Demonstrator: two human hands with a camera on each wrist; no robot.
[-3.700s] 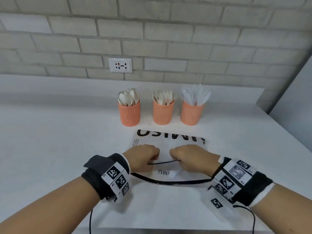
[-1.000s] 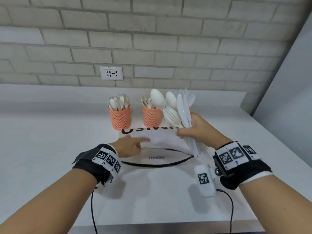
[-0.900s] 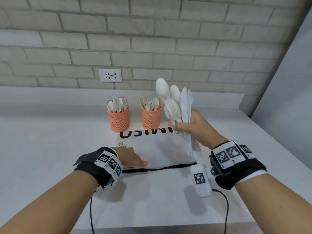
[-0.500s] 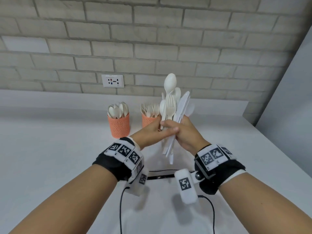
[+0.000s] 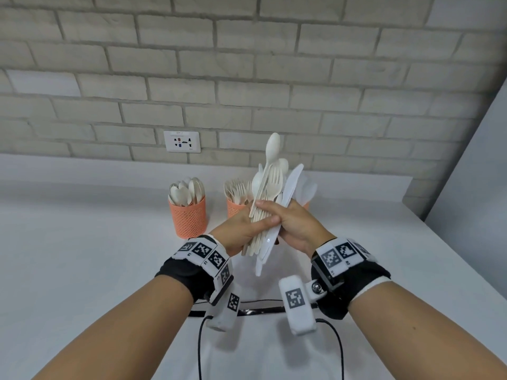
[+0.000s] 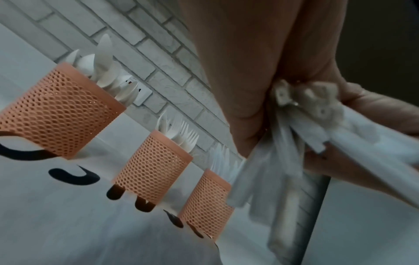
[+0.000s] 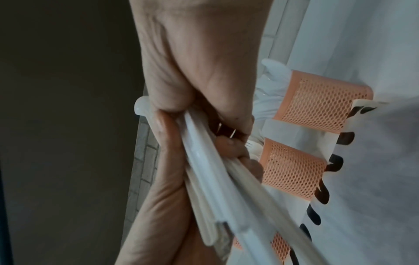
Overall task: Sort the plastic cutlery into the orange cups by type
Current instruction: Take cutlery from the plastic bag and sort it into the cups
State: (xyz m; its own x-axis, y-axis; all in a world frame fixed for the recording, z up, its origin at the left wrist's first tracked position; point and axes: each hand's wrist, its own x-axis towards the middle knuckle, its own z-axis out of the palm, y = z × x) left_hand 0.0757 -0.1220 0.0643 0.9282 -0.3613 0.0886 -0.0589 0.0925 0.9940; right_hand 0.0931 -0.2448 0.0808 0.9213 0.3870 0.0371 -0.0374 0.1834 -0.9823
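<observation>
A mixed bundle of white plastic spoons, forks and knives (image 5: 270,187) stands upright in the air above the table. My left hand (image 5: 259,216) grips its handles from the left and my right hand (image 5: 288,215) grips them from the right; the two hands touch. Behind them stand three orange mesh cups: one with spoons (image 5: 188,215), one with forks (image 5: 236,208), and a third (image 5: 306,205) that is mostly hidden by my right hand. The left wrist view shows all three cups (image 6: 59,111) (image 6: 154,165) (image 6: 206,202) and the handle ends of the bundle (image 6: 285,179).
A white bag with black letters (image 6: 68,224) lies flat on the white table in front of the cups; its black handle (image 5: 258,311) shows below my wrists. A brick wall with a socket (image 5: 182,141) runs behind. A grey panel (image 5: 480,187) bounds the right side.
My right hand lifted the bundle from over the bag. My left hand left the bag and took hold of the handles too. One spoon now sticks up higher.
</observation>
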